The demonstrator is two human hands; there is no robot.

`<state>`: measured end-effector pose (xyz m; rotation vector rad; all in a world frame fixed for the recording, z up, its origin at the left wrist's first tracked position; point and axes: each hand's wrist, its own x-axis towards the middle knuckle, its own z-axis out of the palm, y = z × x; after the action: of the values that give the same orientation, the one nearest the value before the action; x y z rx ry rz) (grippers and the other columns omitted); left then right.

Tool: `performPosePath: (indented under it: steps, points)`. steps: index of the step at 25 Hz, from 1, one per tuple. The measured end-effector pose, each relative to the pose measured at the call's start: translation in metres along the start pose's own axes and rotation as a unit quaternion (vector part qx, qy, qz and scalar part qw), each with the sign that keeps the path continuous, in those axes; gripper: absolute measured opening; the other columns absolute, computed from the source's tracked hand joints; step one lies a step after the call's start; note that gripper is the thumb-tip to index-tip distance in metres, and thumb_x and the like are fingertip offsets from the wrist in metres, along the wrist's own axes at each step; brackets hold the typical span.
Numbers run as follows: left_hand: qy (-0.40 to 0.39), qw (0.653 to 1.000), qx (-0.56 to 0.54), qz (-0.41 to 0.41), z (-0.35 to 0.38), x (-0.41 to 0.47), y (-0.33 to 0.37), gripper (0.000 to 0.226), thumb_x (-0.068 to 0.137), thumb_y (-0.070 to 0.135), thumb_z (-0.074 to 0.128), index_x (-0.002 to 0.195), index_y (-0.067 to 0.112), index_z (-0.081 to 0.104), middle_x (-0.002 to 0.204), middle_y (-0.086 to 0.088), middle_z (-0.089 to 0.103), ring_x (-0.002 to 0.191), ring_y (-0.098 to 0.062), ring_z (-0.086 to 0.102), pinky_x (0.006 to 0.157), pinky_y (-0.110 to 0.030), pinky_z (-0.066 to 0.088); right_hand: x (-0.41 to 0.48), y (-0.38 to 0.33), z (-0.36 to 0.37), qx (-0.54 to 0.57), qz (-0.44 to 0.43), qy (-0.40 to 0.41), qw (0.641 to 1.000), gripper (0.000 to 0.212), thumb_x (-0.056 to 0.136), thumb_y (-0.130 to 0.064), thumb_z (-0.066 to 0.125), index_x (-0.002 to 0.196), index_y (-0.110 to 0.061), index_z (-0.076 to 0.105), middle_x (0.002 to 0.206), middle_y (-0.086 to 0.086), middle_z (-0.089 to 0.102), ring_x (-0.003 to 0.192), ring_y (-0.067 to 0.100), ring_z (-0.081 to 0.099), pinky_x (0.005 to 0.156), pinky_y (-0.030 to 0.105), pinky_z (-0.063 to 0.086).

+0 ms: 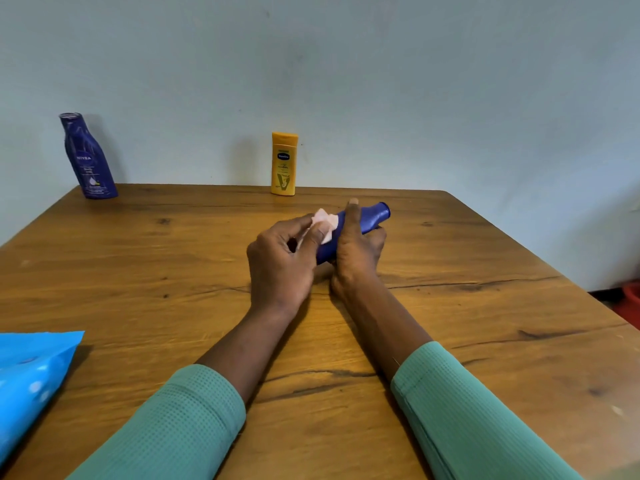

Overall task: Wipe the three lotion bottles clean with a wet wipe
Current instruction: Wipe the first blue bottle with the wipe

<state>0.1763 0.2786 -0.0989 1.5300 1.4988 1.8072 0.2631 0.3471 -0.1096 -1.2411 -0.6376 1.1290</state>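
Observation:
My right hand (358, 251) grips a dark blue lotion bottle (370, 218) held tilted over the middle of the wooden table (485, 341), its cap pointing to the far right. My left hand (280, 265) pinches a small white wet wipe (324, 225) and presses it against the bottle's side. A taller dark blue lotion bottle (88, 157) stands upright at the far left corner. Upright at the middle of the far edge, against the wall, is a yellow lotion bottle (284, 164).
A bright blue wet-wipe pack (31, 379) lies at the near left edge of the table. The table ends on the right, where a red object (632, 299) sits on the floor. A pale wall runs behind the table.

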Motion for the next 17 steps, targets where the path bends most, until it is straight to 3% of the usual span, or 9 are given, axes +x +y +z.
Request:
performPosePath:
  steps: [3,6,8,10,13,15,17]
  points:
    - [-0.06,0.997,-0.016,-0.051,0.001,0.001,-0.001,0.04,0.092,0.032,0.077,0.13,0.022,0.073,0.125,0.006,0.075,0.11,-0.004,0.069,0.09,-0.025,0.061,0.002,-0.003,-0.005,0.011,-0.015,0.028,0.999,0.05,0.091,-0.07,0.06,0.114,-0.029,0.045,0.101,0.005,0.069,0.089,0.024,0.073,0.084,0.05,0.063]
    - [-0.113,0.991,0.068,-0.011,0.004,-0.002,0.004,0.054,0.091,0.028,0.079,0.143,0.027,0.063,0.141,0.007,0.066,0.118,-0.003,0.063,0.091,-0.012,0.053,0.005,-0.007,-0.008,0.043,0.025,0.068,0.996,0.054,0.092,-0.071,0.056,0.117,-0.024,0.047,0.097,0.005,0.07,0.084,0.023,0.074,0.08,0.045,0.064]
    - [-0.136,0.984,0.108,0.034,0.005,-0.003,0.005,0.063,0.091,0.027,0.079,0.149,0.029,0.056,0.144,0.005,0.064,0.11,-0.004,0.066,0.083,-0.008,0.052,0.007,-0.008,-0.007,0.062,0.051,0.075,0.994,0.056,0.086,-0.079,0.056,0.106,-0.027,0.049,0.099,0.007,0.072,0.085,0.028,0.075,0.079,0.049,0.064]
    - [-0.127,0.982,0.117,0.08,0.005,-0.005,0.006,0.06,0.091,0.03,0.079,0.147,0.028,0.058,0.136,0.003,0.07,0.098,-0.007,0.071,0.077,-0.012,0.055,0.007,-0.01,-0.005,0.105,0.092,0.036,0.99,0.058,0.085,-0.075,0.062,0.11,-0.022,0.056,0.1,0.012,0.075,0.085,0.033,0.077,0.077,0.053,0.065]
    - [-0.044,0.998,0.04,0.038,0.002,-0.004,0.006,0.031,0.094,0.042,0.074,0.117,0.022,0.076,0.099,0.005,0.078,0.08,-0.006,0.071,0.063,-0.025,0.058,0.004,-0.015,-0.008,0.112,0.097,-0.04,0.988,0.052,0.093,-0.056,0.068,0.121,-0.014,0.055,0.104,0.016,0.075,0.089,0.033,0.077,0.08,0.053,0.064]
    - [-0.009,0.998,-0.037,-0.052,0.0,0.001,0.002,0.028,0.095,0.045,0.071,0.091,0.018,0.078,0.079,0.002,0.075,0.071,-0.014,0.069,0.063,-0.039,0.059,0.0,-0.015,-0.009,0.084,0.093,-0.051,0.991,0.051,0.095,-0.055,0.067,0.125,-0.017,0.051,0.103,0.011,0.072,0.088,0.026,0.074,0.08,0.046,0.064]
    - [-0.008,0.985,-0.118,-0.127,-0.003,0.006,-0.005,0.028,0.096,0.039,0.071,0.081,0.016,0.077,0.076,-0.005,0.075,0.072,-0.018,0.067,0.069,-0.04,0.056,-0.003,-0.013,-0.006,0.092,0.106,-0.068,0.988,0.054,0.095,-0.056,0.066,0.129,-0.017,0.049,0.103,0.01,0.07,0.086,0.025,0.071,0.08,0.044,0.064]
